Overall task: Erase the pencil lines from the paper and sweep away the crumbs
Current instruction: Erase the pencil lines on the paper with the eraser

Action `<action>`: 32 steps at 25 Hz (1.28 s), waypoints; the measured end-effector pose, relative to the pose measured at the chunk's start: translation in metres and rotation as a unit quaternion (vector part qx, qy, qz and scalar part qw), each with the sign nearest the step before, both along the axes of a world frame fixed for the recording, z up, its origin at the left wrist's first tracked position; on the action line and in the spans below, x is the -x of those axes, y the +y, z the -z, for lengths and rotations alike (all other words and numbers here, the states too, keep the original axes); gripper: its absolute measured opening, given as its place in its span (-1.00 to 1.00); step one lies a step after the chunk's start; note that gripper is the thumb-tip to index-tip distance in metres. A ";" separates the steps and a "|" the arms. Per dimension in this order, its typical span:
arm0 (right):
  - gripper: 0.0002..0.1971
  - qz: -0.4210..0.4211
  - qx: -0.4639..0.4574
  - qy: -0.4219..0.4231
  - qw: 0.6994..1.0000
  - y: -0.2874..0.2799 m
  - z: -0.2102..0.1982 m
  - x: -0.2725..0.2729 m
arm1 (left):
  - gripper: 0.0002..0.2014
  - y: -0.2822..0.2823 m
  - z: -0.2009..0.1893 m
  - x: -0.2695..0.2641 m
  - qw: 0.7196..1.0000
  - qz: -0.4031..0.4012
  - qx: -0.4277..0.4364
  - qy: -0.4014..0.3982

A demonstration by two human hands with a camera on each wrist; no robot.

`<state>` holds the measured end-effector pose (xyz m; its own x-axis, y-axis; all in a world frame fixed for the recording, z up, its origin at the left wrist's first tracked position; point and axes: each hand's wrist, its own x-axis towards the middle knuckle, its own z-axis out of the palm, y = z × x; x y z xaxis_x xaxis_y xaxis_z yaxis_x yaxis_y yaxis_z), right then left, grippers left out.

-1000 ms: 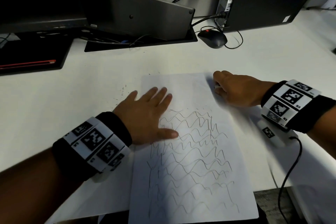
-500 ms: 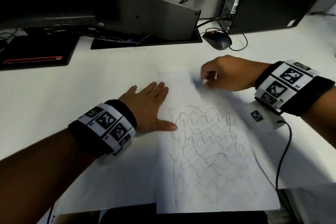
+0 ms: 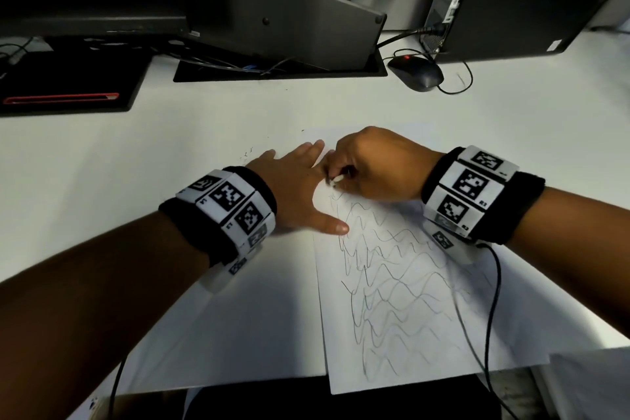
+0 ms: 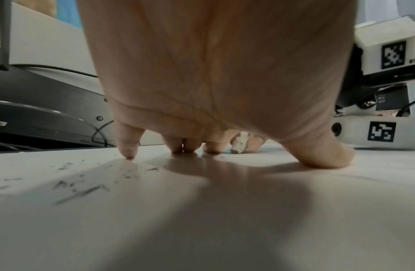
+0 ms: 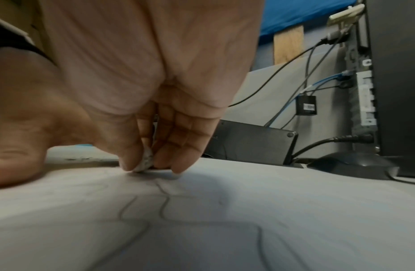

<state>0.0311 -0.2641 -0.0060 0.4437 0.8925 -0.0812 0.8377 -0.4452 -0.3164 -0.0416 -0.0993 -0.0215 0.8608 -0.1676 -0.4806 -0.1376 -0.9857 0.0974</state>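
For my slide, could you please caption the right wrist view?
Right hand pinches a small eraser against pencil lines on paper.

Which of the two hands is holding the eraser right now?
The right hand: it pinches the small white eraser against the paper. The left hand lies flat, fingers spread, pressing the sheet's left edge.

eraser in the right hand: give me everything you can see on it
The eraser is a small, stubby white piece, its working end greyed and worn round. The right hand pinches it between thumb and fingers, which hide most of its body. It is tilted, tip down on the paper at the top-left end of the pencil lines, close to the left hand flat on the sheet. No print or sleeve shows.
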 end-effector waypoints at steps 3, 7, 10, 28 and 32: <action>-0.87 -0.046 0.027 0.014 0.998 0.001 -0.002 0.005 | 0.17 0.003 0.001 -0.003 1.000 0.008 0.012 0.005; -0.88 -0.012 0.011 -0.018 1.000 0.003 -0.004 -0.005 | 0.18 0.003 0.003 -0.005 1.000 0.017 0.009 0.006; -0.88 -0.049 0.020 0.010 0.999 0.005 0.001 0.007 | 0.10 0.004 0.002 -0.004 1.000 0.017 0.012 0.008; -0.84 -0.013 0.013 0.024 1.000 -0.004 -0.002 0.000 | 0.21 0.004 0.001 -0.004 1.000 0.015 0.002 0.014; -0.85 -0.034 0.011 0.014 0.999 -0.005 0.001 0.006 | 0.23 0.004 0.001 -0.005 1.000 0.014 0.004 0.024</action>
<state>0.0252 -0.2692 -0.0074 0.3794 0.9184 -0.1124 0.8572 -0.3946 -0.3309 -0.0368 -0.0948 -0.0220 0.8316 -0.1952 -0.5199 -0.1595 -0.9807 0.1129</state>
